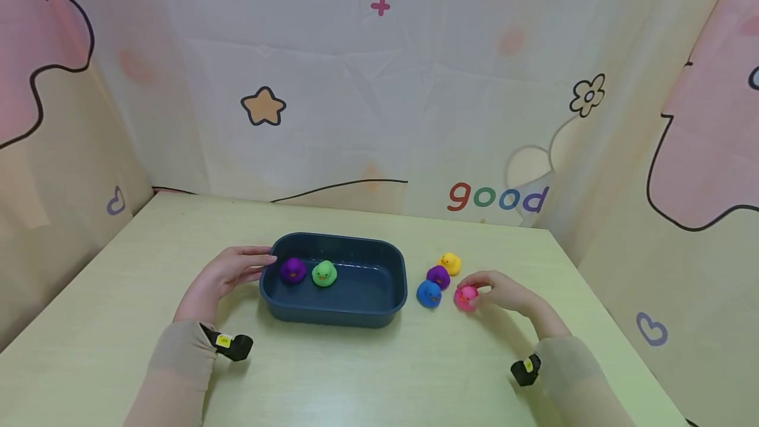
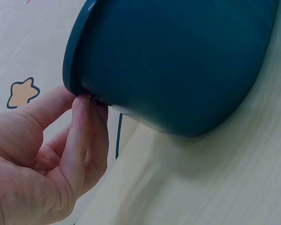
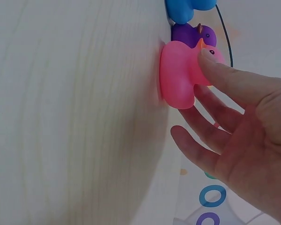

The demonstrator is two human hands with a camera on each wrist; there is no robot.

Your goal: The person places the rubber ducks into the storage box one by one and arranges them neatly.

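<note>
Pink rubber duck (image 1: 466, 297) standing on the pale wood-grain table (image 1: 367, 374), the nearest of the loose ducks and the one in contact with the right hand (image 1: 504, 292). In the head view the duck lies at about nine o'clock from that hand's palm, right at the fingertips. The right wrist view shows the thumb (image 3: 225, 75) laid on the duck's head and the other fingers loosely spread behind its body; whether they touch the far side cannot be told, so the hold looks like a light pinch only just forming. The duck stands upright, its long axis vertical from base to head.

The right hand is much the nearer to this duck; the left hand (image 1: 228, 275) is well apart, on the far side of the dark blue tub (image 1: 332, 315), at the tub's nine o'clock. Its fingers, held nearly straight and close together, rest their tips under the rim at the tub's left end (image 2: 84, 101).

Counts, near to far: one pink duck; one blue duck (image 1: 429, 294) just beside it at nine o'clock; one purple duck (image 1: 438, 276); one yellow duck (image 1: 450, 263) farthest. Inside the tub: a second purple duck (image 1: 292, 270) and one green duck (image 1: 324, 273), side by side. Six ducks in all, one tub, two hands.
</note>
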